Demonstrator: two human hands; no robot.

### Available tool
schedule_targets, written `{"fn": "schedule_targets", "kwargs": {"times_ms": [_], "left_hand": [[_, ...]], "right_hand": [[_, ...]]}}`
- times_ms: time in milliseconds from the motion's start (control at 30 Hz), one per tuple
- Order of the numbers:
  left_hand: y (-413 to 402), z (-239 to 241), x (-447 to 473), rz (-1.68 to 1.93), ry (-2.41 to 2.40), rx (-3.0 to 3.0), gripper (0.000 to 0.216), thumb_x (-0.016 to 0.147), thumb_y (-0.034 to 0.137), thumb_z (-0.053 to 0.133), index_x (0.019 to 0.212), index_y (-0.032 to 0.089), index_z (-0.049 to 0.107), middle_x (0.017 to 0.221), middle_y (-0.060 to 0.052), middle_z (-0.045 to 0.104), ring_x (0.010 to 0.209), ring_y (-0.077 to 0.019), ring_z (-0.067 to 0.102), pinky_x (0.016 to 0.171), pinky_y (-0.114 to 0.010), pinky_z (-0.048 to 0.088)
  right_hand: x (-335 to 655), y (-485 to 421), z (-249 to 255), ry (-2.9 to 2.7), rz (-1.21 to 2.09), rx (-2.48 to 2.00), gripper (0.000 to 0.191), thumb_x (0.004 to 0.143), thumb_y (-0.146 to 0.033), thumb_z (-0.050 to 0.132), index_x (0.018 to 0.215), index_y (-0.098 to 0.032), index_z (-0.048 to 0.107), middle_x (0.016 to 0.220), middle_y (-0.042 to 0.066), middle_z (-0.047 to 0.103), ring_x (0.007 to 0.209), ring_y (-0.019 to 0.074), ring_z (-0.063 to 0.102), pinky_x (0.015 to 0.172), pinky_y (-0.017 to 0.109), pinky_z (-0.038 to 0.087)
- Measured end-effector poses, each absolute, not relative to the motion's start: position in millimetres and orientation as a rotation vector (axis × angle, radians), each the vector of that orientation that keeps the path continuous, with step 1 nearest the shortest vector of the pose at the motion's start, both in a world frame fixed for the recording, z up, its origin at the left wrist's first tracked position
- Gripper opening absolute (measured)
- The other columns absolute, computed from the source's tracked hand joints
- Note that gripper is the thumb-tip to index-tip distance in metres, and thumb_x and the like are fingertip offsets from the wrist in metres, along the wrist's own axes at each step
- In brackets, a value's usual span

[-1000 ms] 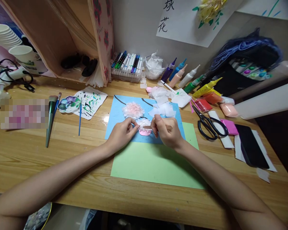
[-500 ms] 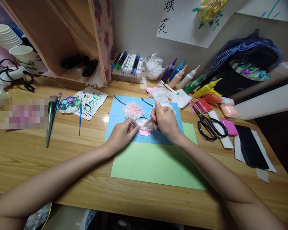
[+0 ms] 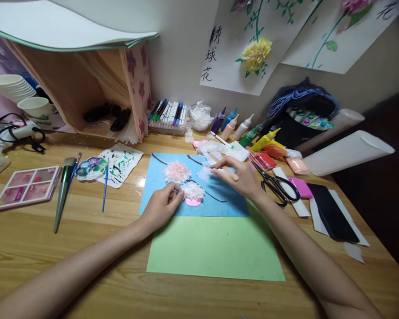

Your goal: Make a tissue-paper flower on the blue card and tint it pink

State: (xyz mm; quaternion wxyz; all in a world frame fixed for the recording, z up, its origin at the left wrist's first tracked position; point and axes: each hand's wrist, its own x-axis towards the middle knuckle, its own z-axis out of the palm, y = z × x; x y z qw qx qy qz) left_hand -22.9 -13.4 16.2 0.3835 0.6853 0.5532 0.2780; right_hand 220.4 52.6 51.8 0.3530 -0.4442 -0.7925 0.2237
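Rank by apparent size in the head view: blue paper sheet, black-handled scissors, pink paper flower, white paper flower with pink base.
1. Blue paper sheet
2. Black-handled scissors
Unranked, both smaller: pink paper flower and white paper flower with pink base. The pink one looks wider, but the left hand may cover the white one's edge.

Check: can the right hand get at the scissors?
Likely yes: the scissors lie close by the right hand, on its right, with nothing seen on top; whether that hand holds anything is unclear.

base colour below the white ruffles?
The base is pink; head view shows it best.
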Motion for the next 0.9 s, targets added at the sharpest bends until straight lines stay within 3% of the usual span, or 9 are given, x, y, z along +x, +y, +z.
{"fn": "schedule_targets", "kwargs": {"times_ms": [133, 300, 467, 600, 833, 900], "left_hand": [[-13.2, 19.4, -24.2, 0.701, 1.376, 1.687, 0.026, 0.092, 0.039, 0.038, 0.082, 0.019, 0.051, 0.051, 0.007, 0.045, 0.049, -0.0101, 0.041, 0.053, -0.022, 0.031], [-14.9, 19.2, -25.3, 0.728, 1.357, 1.672, 0.027, 0.093, 0.038, 0.037, 0.083, 0.019, 0.054, 0.051, 0.007, 0.046, 0.05, -0.0098, 0.042, 0.053, -0.022, 0.032], [-19.5, 19.9, -25.7, 0.79, 1.294, 1.724, 0.027, 0.093, 0.036, 0.039, 0.102, 0.018, 0.056, 0.052, 0.007, 0.046, 0.049, -0.0088, 0.043, 0.052, -0.02, 0.032], [-23.7, 19.1, -25.8, 0.791, 1.169, 1.889, 0.032, 0.091, 0.032, 0.046, 0.119, 0.019, 0.052, 0.057, 0.007, 0.05, 0.051, -0.0075, 0.044, 0.054, -0.019, 0.034], [-25.4, 15.8, -27.2, 0.931, 1.17, 1.865, 0.017, 0.087, 0.029, 0.052, 0.091, 0.016, 0.061, 0.053, 0.008, 0.043, 0.047, -0.0052, 0.037, 0.048, -0.018, 0.03], [-25.2, 16.5, -26.8, 0.857, 1.12, 1.858, 0.017, 0.086, 0.029, 0.053, 0.088, 0.015, 0.063, 0.052, 0.008, 0.042, 0.046, -0.005, 0.035, 0.047, -0.018, 0.029]], "right_hand": [[217.5, 57.7, 20.3, -2.403, 0.376, -1.039, 0.003, 0.082, -0.018, 0.061, 0.081, -0.018, 0.058, 0.088, 0.01, 0.07, 0.082, 0.0205, 0.066, 0.069, 0.031, 0.049], [207.9, 52.6, 16.7, -2.344, 0.252, -0.953, 0.014, 0.083, -0.009, 0.051, 0.074, -0.018, 0.057, 0.079, 0.009, 0.07, 0.079, 0.0207, 0.067, 0.068, 0.031, 0.049], [200.0, 29.0, 44.3, -1.963, 0.703, -0.957, 0.009, 0.077, -0.011, 0.062, 0.077, -0.018, 0.057, 0.083, 0.004, 0.072, 0.082, 0.0179, 0.07, 0.072, 0.028, 0.052], [186.2, 7.8, 54.4, -1.986, 0.958, -0.933, 0.008, 0.076, -0.013, 0.063, 0.076, -0.018, 0.058, 0.08, 0.002, 0.071, 0.08, 0.0165, 0.069, 0.069, 0.026, 0.051], [179.7, -0.4, 49.9, -1.973, 0.965, -0.878, 0.005, 0.08, -0.022, 0.062, 0.079, -0.018, 0.059, 0.08, 0.003, 0.07, 0.075, 0.015, 0.067, 0.067, 0.026, 0.049], [183.7, -0.6, 49.4, -1.892, 0.948, -0.816, 0.014, 0.087, -0.029, 0.054, 0.08, -0.018, 0.061, 0.079, 0.004, 0.069, 0.072, 0.0143, 0.064, 0.066, 0.027, 0.047]]}}
